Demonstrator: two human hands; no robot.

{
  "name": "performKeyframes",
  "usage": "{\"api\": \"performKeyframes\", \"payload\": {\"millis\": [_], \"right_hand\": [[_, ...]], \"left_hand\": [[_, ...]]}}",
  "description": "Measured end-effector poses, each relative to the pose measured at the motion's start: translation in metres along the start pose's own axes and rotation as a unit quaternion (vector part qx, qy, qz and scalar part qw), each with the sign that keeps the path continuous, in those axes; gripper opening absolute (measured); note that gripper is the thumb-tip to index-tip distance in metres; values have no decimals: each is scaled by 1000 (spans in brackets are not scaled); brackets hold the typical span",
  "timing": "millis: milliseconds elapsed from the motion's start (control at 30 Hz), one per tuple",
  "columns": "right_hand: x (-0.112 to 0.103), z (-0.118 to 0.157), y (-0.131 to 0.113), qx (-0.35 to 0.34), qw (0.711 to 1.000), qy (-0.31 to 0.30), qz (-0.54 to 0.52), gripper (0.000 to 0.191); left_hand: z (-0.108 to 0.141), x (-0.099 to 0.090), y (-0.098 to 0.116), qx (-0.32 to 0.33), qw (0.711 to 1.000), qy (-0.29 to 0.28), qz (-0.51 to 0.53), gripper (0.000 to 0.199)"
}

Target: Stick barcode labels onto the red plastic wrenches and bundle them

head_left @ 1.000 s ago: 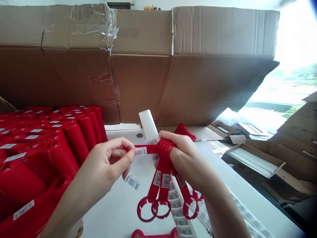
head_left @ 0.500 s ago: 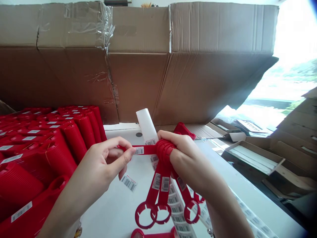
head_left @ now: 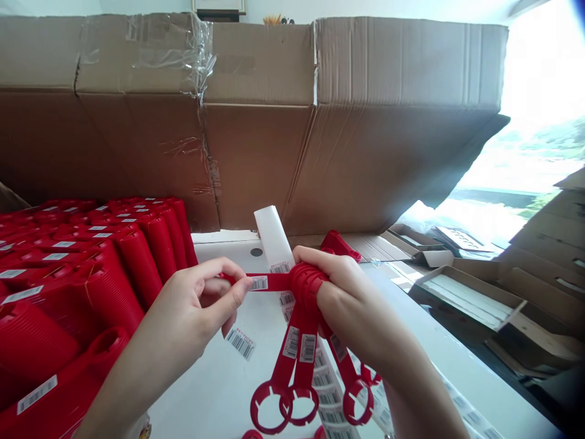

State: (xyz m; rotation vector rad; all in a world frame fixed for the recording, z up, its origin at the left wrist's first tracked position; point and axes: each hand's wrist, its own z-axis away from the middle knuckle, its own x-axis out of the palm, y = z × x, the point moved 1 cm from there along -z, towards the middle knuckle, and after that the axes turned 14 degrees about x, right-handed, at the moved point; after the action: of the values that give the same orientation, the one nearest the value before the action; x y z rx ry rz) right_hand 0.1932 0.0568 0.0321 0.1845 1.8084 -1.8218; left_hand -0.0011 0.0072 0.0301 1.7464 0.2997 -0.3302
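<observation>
My right hand (head_left: 345, 292) is closed round a bunch of red plastic straps (head_left: 305, 317). Several hang down from it, with rings at their lower ends and barcode stickers (head_left: 308, 348) on their flat parts. One strap (head_left: 278, 281) points left, and my left hand (head_left: 201, 305) pinches its far end, the thumb at the edge of a barcode sticker (head_left: 259, 282) lying on it. Another barcode label (head_left: 240, 343) hangs from a lower finger of my left hand. Curled fingers hide the end of the pinched strap.
Stacks of red straps (head_left: 114, 274) with barcode stickers fill the left side. Strips of barcode labels (head_left: 331, 399) run over the white table (head_left: 196, 390). A big cardboard box (head_left: 256, 158) leans across the back. Open cartons (head_left: 470, 292) stand at right.
The view has tilted up slightly, so everything sits a little lower in the picture. Both hands keep the same hold on the straps.
</observation>
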Motion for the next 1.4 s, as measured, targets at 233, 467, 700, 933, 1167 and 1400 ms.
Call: {"api": "performKeyframes", "payload": {"millis": [233, 467, 700, 933, 1167, 1400], "right_hand": [[0, 4, 1, -5, 1000, -7, -13, 23], [4, -3, 2, -2, 999, 32, 14, 20], [-2, -15, 7, 50, 998, 42, 7, 18], [3, -6, 2, 26, 998, 14, -59, 19], [13, 1, -7, -19, 994, 30, -104, 12], [6, 1, -8, 9, 992, 16, -124, 14]], "left_hand": [[2, 2, 4, 4, 1000, 8, -6, 28], [-20, 9, -21, 11, 994, 84, -74, 37], [-5, -4, -13, 95, 941, 284, -160, 36], [-18, 26, -29, 327, 848, 334, -249, 54], [-27, 50, -39, 311, 868, 314, -225, 57], [-27, 41, -41, 315, 893, 285, -149, 58]]}}
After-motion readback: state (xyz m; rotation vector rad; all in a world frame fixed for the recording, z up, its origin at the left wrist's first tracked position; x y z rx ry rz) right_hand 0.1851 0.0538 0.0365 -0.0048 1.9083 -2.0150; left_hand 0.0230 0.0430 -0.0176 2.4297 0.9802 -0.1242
